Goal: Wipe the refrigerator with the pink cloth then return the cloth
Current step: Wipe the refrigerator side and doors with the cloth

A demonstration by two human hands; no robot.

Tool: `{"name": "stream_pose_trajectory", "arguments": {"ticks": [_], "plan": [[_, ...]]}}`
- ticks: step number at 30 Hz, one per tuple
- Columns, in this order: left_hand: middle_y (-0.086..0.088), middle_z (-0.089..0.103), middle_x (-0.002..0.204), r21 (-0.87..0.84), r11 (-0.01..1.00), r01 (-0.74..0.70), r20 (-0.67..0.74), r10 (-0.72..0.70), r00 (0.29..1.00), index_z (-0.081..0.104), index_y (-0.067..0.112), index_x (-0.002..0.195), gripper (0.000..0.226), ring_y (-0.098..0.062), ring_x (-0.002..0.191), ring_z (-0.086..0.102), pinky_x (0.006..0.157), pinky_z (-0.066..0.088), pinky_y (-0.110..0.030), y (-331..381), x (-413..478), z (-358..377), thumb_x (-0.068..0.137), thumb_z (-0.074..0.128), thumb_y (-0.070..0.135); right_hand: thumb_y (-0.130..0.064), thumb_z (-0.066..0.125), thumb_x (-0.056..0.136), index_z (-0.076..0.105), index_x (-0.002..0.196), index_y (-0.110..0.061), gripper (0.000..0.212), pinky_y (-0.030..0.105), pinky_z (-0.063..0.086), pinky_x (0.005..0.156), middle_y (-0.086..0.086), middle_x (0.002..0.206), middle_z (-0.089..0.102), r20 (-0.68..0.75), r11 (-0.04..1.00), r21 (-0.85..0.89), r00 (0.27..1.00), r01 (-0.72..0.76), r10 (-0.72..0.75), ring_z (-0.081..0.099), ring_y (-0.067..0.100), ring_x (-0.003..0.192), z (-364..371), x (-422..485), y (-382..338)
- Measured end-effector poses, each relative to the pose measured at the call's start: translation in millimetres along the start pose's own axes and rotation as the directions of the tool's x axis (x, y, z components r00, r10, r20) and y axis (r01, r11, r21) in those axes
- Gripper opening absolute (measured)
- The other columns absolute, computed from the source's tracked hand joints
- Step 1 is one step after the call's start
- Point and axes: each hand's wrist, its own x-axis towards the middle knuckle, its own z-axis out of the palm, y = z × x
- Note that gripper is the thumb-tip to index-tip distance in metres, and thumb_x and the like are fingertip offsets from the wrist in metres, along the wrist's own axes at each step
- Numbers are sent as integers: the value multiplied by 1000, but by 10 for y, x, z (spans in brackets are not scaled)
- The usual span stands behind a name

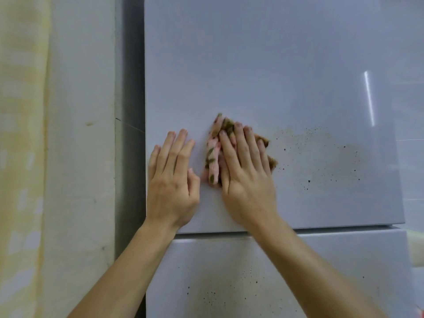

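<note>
At centre frame, the folded, leaf-printed pink cloth (pixel 213 154) lies flat against the glossy pale-grey upper door (pixel 275 65) of the two-door refrigerator (pixel 378 203). The right hand (pixel 247 177) covers most of the cloth. Its fingers are straight, held close together and pressed onto the fabric; nothing is pinched or curled round. The left hand (pixel 172 180) rests just left of the cloth, palm flat on the bare door, fingers straight and slightly spread, thumb tucked toward the cloth. It does not touch the fabric.

Status of the wipe:
- Left of the cloth, the upper door shows no visible marks.
- Right of the cloth, a field of fine brown-black specks (pixel 321 157) covers the lower right part of the upper door, beginning just beside the cloth's right edge.
- On the pale-grey lower door (pixel 321 260), at lower centre of the frame, a second scatter of dark spots (pixel 213 294) is untouched.
- The cloth's right edge is brown; whether this is lifted soil or the fabric's own colour cannot be determined.

Assessment: the wiping step is in hand and appears far from complete. Both speckled areas require passes. The return of the cloth is not yet begun, and its storage place is not in view. A cream-painted wall (pixel 80 134) fills the left of the frame.
</note>
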Motion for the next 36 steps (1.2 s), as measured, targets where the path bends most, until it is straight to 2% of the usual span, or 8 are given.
{"name": "stream_pose_trajectory", "arguments": {"ticks": [5, 7, 10, 13, 18, 24, 30, 36], "plan": [[-9, 35, 168, 16, 999, -29, 24, 29, 999, 46, 9, 155, 60, -25, 159, 24, 132, 12, -45, 111, -3, 67, 96, 39, 16, -28, 32, 112, 32, 163, -17, 53, 50, 19, 130, 10, 173, 20, 113, 997, -19, 991, 72, -69, 15, 29, 162, -129, -768, 11], [-10, 36, 167, 20, 1000, -19, 24, 18, 1000, 46, 9, 154, 59, -26, 159, 25, 132, 12, -44, 154, -3, 85, 97, 37, 18, -27, 28, 112, 30, 164, -17, 53, 48, 16, 131, 9, 174, 19, 133, 994, -21, 986, 104, -100, 14, 27, 162, -151, -778, 81], [-11, 37, 166, 29, 999, -17, 29, 16, 999, 46, 8, 154, 59, -27, 158, 27, 132, 12, -45, 159, 0, 93, 96, 38, 20, -23, 34, 109, 34, 163, -15, 54, 47, 16, 131, 11, 173, 21, 92, 990, -25, 987, 137, -134, 16, 28, 161, -132, -481, 224], [-9, 40, 165, 45, 999, -16, 30, 15, 999, 48, 9, 152, 57, -26, 157, 28, 131, 12, -47, 145, 6, 85, 97, 39, 21, -25, 40, 112, 40, 160, -13, 50, 50, 22, 129, 14, 169, 30, -53, 998, -50, 998, 41, -43, 24, 32, 159, -74, 148, 436], [-10, 40, 164, 27, 999, 27, 0, -27, 1000, 49, 11, 151, 56, -26, 157, 28, 132, 11, -46, 254, 16, 124, 97, 40, 21, -34, 27, 114, 32, 164, -20, 52, 40, 6, 133, 8, 173, 23, -52, 993, -61, 993, -105, 102, 15, 24, 162, -77, 722, 579], [-10, 36, 166, 19, 1000, 21, 8, -21, 1000, 51, 20, 151, 56, -27, 158, 25, 131, 10, -46, 364, 57, 186, 96, 47, 28, -33, 29, 114, 31, 164, -19, 52, 45, 10, 133, 8, 173, 21, -33, 996, -60, 997, -71, 69, 12, 25, 162, -144, 207, 569], [-10, 36, 166, 22, 999, 46, -12, -46, 999, 52, 19, 150, 57, -28, 157, 25, 131, 9, -43, 440, 74, 214, 94, 48, 34, -30, 31, 111, 28, 165, -17, 55, 51, 12, 132, 9, 175, 15, 103, 998, -64, 995, 9, -2, 10, 27, 162, -349, -672, 625], [-11, 36, 165, 39, 998, 39, -6, -38, 999, 54, 21, 148, 54, -30, 157, 26, 130, 11, -50, 584, 98, 297, 96, 50, 34, -31, 32, 113, 32, 163, -13, 53, 51, 18, 130, 12, 173, 21, 80, 994, -61, 994, 85, -80, 15, 30, 161, -355, -592, 755]]}}
